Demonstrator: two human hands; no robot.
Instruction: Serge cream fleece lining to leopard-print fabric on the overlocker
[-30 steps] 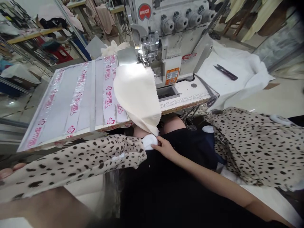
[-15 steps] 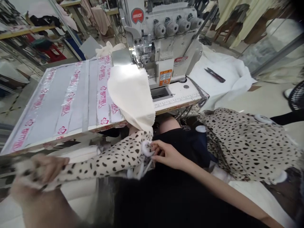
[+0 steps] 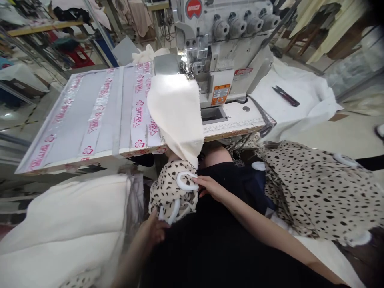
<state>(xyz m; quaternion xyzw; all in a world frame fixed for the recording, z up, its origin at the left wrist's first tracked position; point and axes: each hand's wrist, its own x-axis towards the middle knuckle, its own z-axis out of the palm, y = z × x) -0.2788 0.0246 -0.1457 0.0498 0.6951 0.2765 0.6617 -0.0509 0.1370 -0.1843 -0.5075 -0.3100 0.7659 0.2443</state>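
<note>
A bunched piece of beige fabric with dark spots [image 3: 168, 180] lies over my lap in front of the machine. My right hand [image 3: 211, 188] pinches a white curved loop [image 3: 183, 185] at the fabric's right side. Slightly blurred, my left hand [image 3: 154, 230] grips the fabric's lower left edge with curled fingers. Another white curved strip [image 3: 174, 212] shows close to that hand. A cream cloth panel [image 3: 180, 116] runs from under the presser area of the overlock sewing machine [image 3: 222, 60] down to the spotted fabric.
A taped grey-white table extension [image 3: 105, 112] spans the left. Folded cream cloth [image 3: 69, 216] is stacked below it. At right, dark thread snips [image 3: 286, 97] rest on white cloth [image 3: 312, 96]. More spotted fabric [image 3: 321, 188] with white loops lies at lower right.
My left hand has come in from the far left toward my lap, and the stretched spotted fabric is now bunched. My right hand stays at the white loop. The view has shifted left.
</note>
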